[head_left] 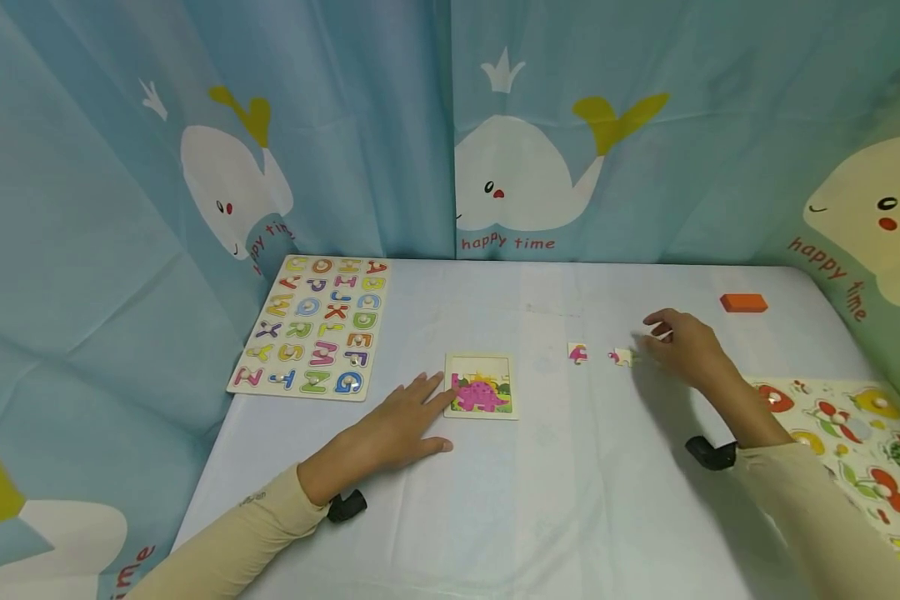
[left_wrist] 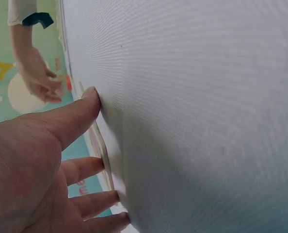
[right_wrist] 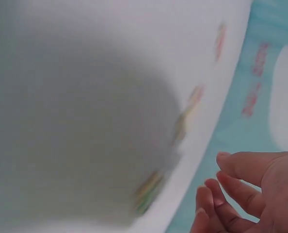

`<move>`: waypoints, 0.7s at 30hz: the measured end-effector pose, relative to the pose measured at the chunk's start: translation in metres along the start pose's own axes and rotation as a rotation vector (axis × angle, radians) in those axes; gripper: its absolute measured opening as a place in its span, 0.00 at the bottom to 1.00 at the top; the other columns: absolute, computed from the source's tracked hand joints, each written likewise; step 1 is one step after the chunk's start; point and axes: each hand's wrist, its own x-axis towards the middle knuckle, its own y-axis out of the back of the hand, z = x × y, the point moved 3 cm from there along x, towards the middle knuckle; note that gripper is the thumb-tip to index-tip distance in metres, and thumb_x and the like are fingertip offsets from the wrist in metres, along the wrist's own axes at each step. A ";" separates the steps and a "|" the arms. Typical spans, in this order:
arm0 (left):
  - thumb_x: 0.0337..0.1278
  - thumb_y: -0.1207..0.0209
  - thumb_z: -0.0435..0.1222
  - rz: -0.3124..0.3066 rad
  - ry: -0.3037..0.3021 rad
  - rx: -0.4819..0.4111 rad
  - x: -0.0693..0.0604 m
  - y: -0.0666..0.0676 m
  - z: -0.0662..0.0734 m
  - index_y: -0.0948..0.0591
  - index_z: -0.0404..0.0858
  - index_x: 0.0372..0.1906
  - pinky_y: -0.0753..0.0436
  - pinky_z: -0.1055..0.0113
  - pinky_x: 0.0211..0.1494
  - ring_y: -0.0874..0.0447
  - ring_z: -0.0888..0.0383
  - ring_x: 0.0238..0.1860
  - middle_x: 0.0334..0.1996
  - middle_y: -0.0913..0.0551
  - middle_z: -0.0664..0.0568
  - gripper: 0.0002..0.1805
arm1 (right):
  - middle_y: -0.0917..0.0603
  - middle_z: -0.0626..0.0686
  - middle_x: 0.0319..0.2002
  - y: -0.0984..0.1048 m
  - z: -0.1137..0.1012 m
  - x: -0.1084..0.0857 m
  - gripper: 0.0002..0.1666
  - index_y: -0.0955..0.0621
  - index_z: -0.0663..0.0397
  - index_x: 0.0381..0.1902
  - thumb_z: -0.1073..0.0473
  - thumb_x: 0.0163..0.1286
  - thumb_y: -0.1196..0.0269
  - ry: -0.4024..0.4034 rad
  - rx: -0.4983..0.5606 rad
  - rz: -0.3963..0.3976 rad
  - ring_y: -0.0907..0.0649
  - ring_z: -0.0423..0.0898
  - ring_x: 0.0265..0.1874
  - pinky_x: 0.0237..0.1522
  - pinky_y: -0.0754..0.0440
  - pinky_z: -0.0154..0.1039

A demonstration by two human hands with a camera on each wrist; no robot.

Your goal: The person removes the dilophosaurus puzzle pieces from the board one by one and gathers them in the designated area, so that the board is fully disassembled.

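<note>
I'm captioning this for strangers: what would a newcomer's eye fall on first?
Likely the white whales printed on the blue curtain behind the tabletop. Then the pink-dinosaur jigsaw puzzle near the tabletop's middle, with loose jigsaw pieces to its right. The bright alphabet board, at the back left, would probably follow.

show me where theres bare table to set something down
Bare: behind the dinosaur puzzle, right of the alphabet board; also the near stretch between the sleeves. Crowded: around the right hand and loose pieces, and the fruit board at near right.
</note>
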 end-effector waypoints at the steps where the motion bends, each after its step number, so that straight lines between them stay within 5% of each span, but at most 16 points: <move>1: 0.71 0.36 0.55 0.001 0.001 -0.001 0.000 0.000 0.000 0.39 0.47 0.84 0.41 0.41 0.83 0.50 0.41 0.85 0.85 0.46 0.44 0.44 | 0.20 0.76 0.55 -0.002 -0.009 0.001 0.26 0.28 0.74 0.66 0.62 0.78 0.39 0.010 0.014 -0.006 0.20 0.71 0.53 0.51 0.19 0.66; 6: 0.72 0.37 0.55 0.001 0.002 -0.006 0.000 0.001 0.000 0.39 0.47 0.84 0.42 0.42 0.83 0.50 0.42 0.85 0.85 0.46 0.44 0.44 | 0.21 0.74 0.60 -0.018 -0.059 0.006 0.32 0.33 0.70 0.73 0.61 0.78 0.37 0.057 0.081 -0.054 0.19 0.68 0.57 0.55 0.17 0.64; 13: 0.72 0.37 0.55 0.001 0.004 -0.008 0.001 0.002 0.000 0.39 0.47 0.84 0.42 0.42 0.83 0.50 0.41 0.85 0.85 0.46 0.44 0.44 | 0.18 0.71 0.59 -0.054 -0.126 0.005 0.28 0.29 0.70 0.70 0.68 0.75 0.37 0.238 0.158 -0.100 0.14 0.64 0.53 0.53 0.15 0.60; 21: 0.72 0.37 0.55 -0.004 -0.006 -0.007 -0.002 0.004 0.001 0.38 0.45 0.84 0.41 0.41 0.83 0.49 0.40 0.85 0.85 0.46 0.43 0.43 | 0.17 0.64 0.60 -0.100 -0.181 -0.008 0.29 0.26 0.64 0.70 0.67 0.74 0.33 0.335 0.176 -0.228 0.13 0.55 0.50 0.51 0.11 0.49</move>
